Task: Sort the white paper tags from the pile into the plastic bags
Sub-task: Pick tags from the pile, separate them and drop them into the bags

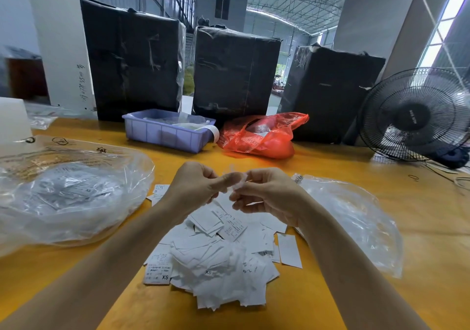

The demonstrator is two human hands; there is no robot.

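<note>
A pile of white paper tags (218,261) lies on the yellow table (381,291) in front of me, some printed XS. Above it my left hand (195,184) and my right hand (264,192) meet, both pinching a blurred white tag (235,179) between their fingertips. A large clear plastic bag (71,197) holding tags lies to the left of the pile. Another clear plastic bag (356,218) lies to the right, partly behind my right forearm.
A purple plastic bin (162,134) and a red plastic bag (262,136) sit at the back of the table. Three black wrapped boxes (234,73) stand behind them. A black fan (417,116) stands at the right edge, with cords near it.
</note>
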